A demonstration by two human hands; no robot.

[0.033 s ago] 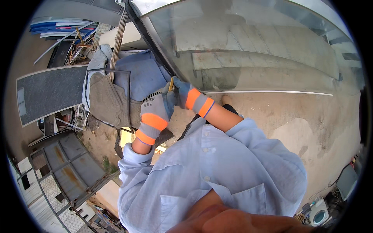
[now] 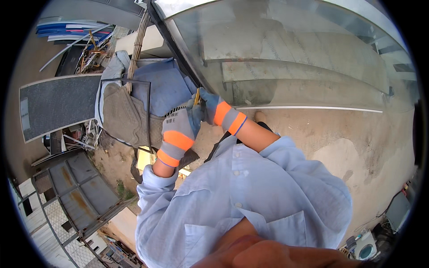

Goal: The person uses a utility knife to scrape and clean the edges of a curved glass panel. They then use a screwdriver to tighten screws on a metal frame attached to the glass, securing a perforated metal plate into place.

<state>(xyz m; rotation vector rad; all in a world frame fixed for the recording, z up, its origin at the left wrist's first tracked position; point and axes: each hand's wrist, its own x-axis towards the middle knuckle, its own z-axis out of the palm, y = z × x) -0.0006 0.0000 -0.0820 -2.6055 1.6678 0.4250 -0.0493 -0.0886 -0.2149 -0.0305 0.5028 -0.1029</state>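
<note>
Both my hands wear grey gloves with blue-grey fingers and orange cuff bands. They are close together by the lower left corner of a big framed glass pane [image 2: 304,76]. My left hand [image 2: 191,121] is closed around a slim yellow object [image 2: 197,96] that sticks up between the hands; its kind is not clear. Just to its right, my right hand [image 2: 209,103] has its fingers curled together beside the yellow object and the pane's dark frame edge [image 2: 178,49]. What those fingers grip is hidden.
Left of my hands are a blue cushion-like pad [image 2: 156,87], a brown quilted cover [image 2: 120,111] and a thin black frame [image 2: 149,107]. A dark panel [image 2: 60,105] lies farther left. A white strip [image 2: 313,108] runs along the pane's lower edge. A rusty metal gate [image 2: 76,190] stands lower left.
</note>
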